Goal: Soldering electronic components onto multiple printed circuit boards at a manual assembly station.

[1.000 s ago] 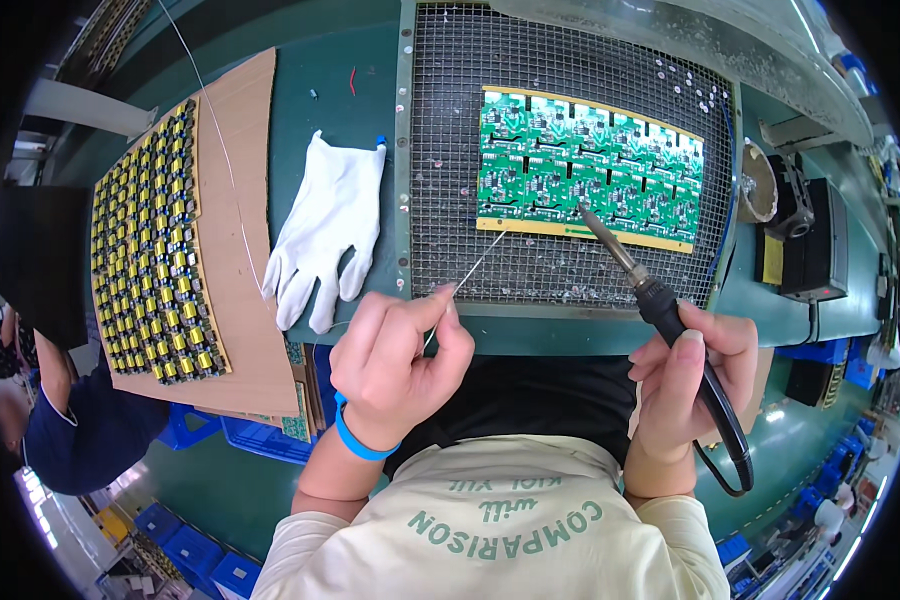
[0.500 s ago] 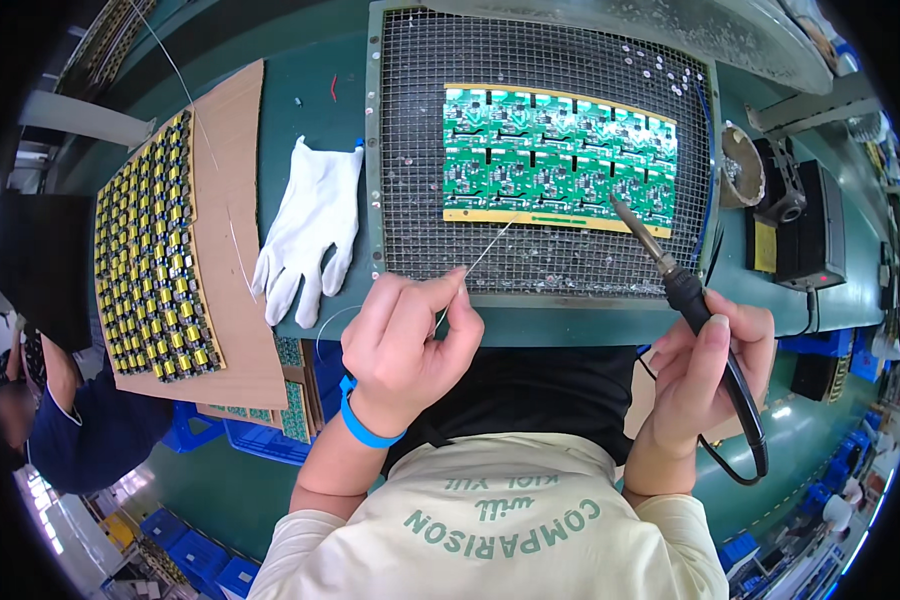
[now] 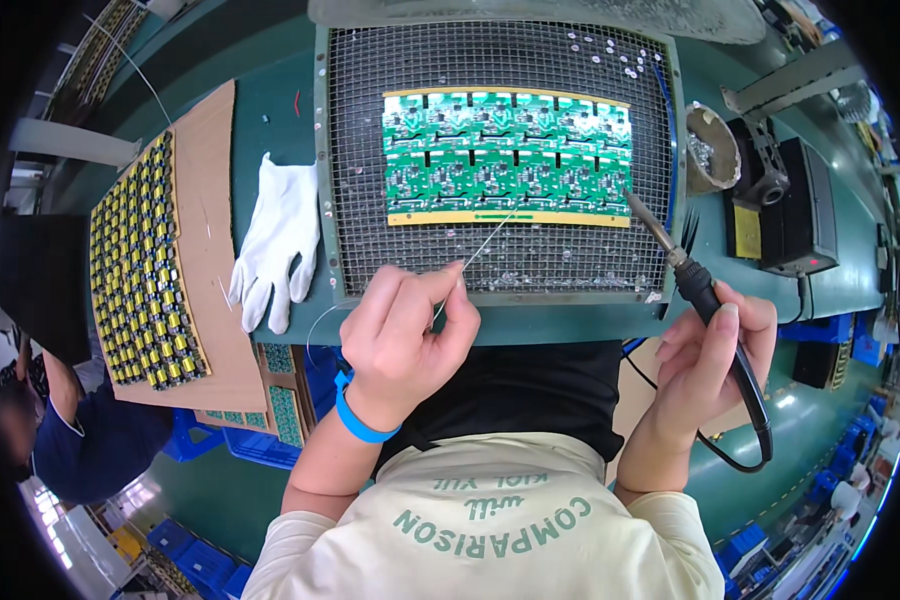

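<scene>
Reading from left to right, I find a person in dark blue [image 3: 100, 430] at the extreme left, beside the counter [image 3: 270, 95]. On the counter's left part lies a cardboard sheet [image 3: 210, 200], bearing close rows of yellow-topped components [image 3: 145, 270]. Just right of the sheet, a white glove [image 3: 278, 235] lies flat, its cuff toward the far side. Next comes my left hand [image 3: 402, 335], a blue band [image 3: 363, 412] around its wrist; its fingers are pinched on a thin wire [image 3: 485, 243], which slants far and right to the near border of the circuit board panel [image 3: 505, 160]. Whether wire and border touch, I cannot tell. The green panel lies flat on a dark mesh rack [image 3: 355, 190], about its middle; small pale discs [image 3: 610, 52] lie toward the rack's far right corner. My right hand [image 3: 705, 365], right of and nearer than the panel, has its fingers closed around a soldering iron [image 3: 698, 285]. The iron's tip points far and left, beside the panel's right end; contact is unclear. Farther right stand a grey bowl [image 3: 710, 183] and a black box [image 3: 798, 205].
</scene>
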A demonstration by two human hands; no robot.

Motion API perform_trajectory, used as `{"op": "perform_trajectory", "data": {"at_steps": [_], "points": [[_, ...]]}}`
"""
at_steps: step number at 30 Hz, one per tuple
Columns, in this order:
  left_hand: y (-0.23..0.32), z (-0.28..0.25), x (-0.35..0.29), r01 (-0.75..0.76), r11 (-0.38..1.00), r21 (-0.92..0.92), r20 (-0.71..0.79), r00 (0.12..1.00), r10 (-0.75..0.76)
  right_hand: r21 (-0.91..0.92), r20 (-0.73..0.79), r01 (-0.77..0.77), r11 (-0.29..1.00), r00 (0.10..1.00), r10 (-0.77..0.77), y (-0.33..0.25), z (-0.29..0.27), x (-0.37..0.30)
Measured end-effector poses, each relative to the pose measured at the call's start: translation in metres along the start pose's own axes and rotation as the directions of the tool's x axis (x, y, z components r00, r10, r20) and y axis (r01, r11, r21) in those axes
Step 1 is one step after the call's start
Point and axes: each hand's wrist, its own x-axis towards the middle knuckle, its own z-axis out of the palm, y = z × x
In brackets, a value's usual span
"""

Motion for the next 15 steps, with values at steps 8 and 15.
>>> {"op": "perform_trajectory", "data": {"at_steps": [8, 15], "points": [[0.011, 0.011, 0.006, -0.027, 1.000, 0.003, 0.040, 0.999, 0.027, 0.027, 0.008, 0.000, 1.000, 1.000, 0.000, 0.006, -0.014, 0.006], [0.021, 0.016, 0.006, -0.030, 0.999, 0.014, 0.076, 0.997, 0.028, 0.059, 0.000, -0.016, 0.998, 1.000, 0.016, 0.019, -0.024, 0.010]]}}
